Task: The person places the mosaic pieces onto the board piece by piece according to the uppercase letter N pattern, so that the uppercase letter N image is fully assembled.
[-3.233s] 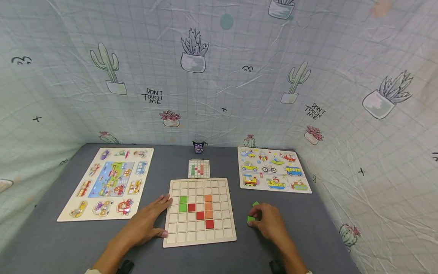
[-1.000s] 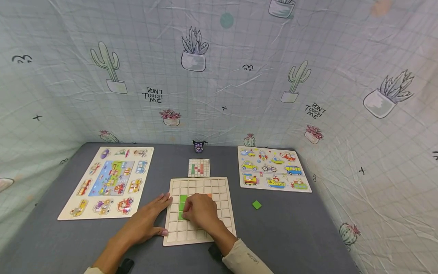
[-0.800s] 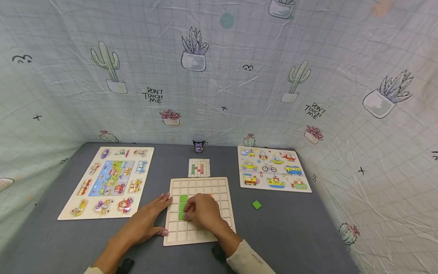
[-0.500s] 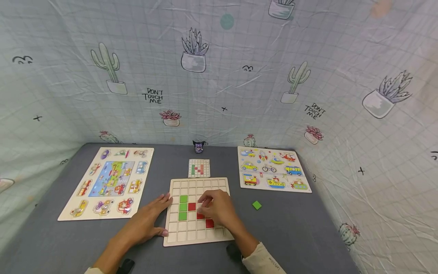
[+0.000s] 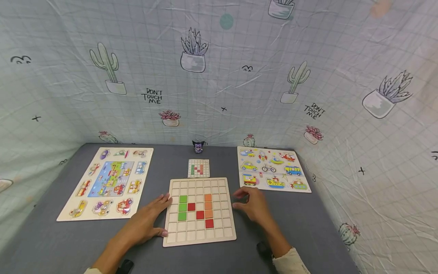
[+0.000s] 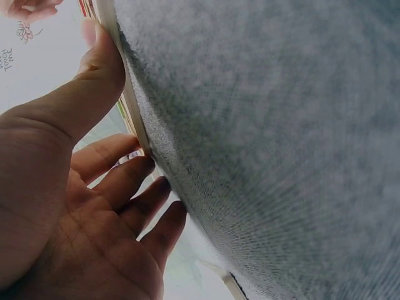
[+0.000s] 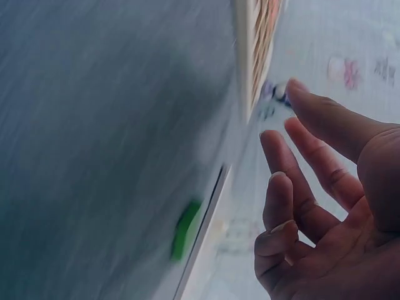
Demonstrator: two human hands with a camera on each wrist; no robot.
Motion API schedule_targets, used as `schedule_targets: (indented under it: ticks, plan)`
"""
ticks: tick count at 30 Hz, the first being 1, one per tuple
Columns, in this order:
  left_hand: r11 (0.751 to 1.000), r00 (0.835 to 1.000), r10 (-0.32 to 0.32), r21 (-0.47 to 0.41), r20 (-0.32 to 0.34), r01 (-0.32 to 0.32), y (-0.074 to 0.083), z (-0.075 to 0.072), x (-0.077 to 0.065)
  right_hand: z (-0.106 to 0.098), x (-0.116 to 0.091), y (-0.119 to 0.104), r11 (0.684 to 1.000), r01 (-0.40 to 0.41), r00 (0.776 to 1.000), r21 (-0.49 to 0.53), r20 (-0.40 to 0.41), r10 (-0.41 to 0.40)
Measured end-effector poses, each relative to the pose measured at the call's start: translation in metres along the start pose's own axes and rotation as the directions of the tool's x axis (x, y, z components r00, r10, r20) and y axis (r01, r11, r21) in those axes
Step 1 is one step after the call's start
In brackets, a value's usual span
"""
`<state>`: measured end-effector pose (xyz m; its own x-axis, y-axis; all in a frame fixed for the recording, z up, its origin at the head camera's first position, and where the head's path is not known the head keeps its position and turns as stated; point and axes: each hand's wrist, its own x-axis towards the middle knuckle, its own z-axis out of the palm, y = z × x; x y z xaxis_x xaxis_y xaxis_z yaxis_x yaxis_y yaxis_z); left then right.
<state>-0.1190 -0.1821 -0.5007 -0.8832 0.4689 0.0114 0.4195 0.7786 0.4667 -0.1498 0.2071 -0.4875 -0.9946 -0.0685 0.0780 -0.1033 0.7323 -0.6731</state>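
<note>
A wooden grid board (image 5: 186, 238) lies on the table with green tiles (image 5: 183, 207) in a column, red tiles (image 5: 200, 215) on a diagonal and orange tiles (image 5: 208, 206) in another column. Along its left side rests my left hand (image 5: 145, 220), fingertips and thumb spread at the edge; the left wrist view has the same hand (image 6: 94, 187) touching the board's rim (image 6: 134, 112). Just off the right edge, my right hand (image 5: 254, 205) holds nothing, thumb and fingers apart. A loose green tile (image 7: 186, 230) lies on the table in the right wrist view, hidden behind that hand in the head view.
Behind the board lies a small pattern card (image 5: 199, 168), and a purple figurine (image 5: 198, 147) stands beyond it. Picture puzzle boards flank it: a large one (image 5: 142, 190) at left, another (image 5: 244, 168) at right. A patterned cloth (image 5: 219, 95) hangs around the table's back.
My right hand has moved from the loose tiles to the board, then back out to the right. A third green tile now sits in the green column. My left hand has stayed put.
</note>
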Motion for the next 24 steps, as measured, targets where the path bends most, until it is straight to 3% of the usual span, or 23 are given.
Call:
schedule_targets:
  ticks: [11, 17, 24]
  plan:
    - [1.000, 1.000, -0.002, -0.006, -0.001, 0.002, -0.001, 0.000, 0.000, -0.032, -0.007, 0.041, 0.988, -0.093, 0.995, -0.126, -0.046, 0.088]
    - [1.000, 1.000, -0.001, -0.006, 0.001, 0.001, -0.001, 0.001, 0.000, -0.040, -0.008, 0.044, 0.959, -0.178, 0.984, -0.220, -0.023, 0.178]
    - [1.000, 1.000, 0.001, -0.004, -0.002, -0.001, -0.001, 0.002, 0.000, -0.038, -0.007, 0.041, 0.946, -0.225, 0.974, -0.234, -0.019, 0.227]
